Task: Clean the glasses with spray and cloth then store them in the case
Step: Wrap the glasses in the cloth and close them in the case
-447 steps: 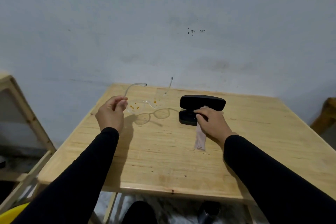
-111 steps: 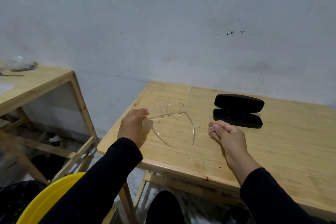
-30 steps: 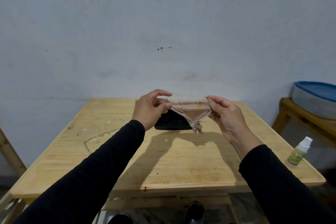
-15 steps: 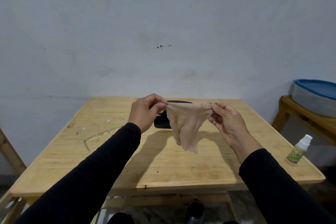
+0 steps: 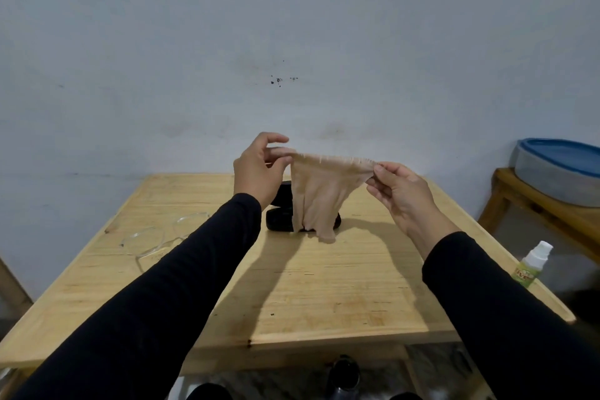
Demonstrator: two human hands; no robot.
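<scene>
A thin beige cloth (image 5: pixel 319 191) hangs spread in the air above the wooden table (image 5: pixel 324 286). My left hand (image 5: pixel 258 170) pinches its upper left corner and my right hand (image 5: pixel 399 193) pinches its upper right corner. Behind the cloth, partly hidden, sits the open black glasses case (image 5: pixel 279 217). The clear-framed glasses (image 5: pixel 152 237) lie on the table's left side, partly covered by my left sleeve. A small white spray bottle (image 5: pixel 532 265) with a green label stands at the table's right edge.
A pale wall rises right behind the table. At the right, a grey tub with a blue lid (image 5: pixel 558 172) rests on a low wooden stand (image 5: pixel 548 214). Dark shoes (image 5: pixel 344 377) show under the table's near edge.
Since half a second ago both hands have risen and drawn further apart, pulling the cloth's top edge straighter. The glasses, case and bottle have stayed where they were.
</scene>
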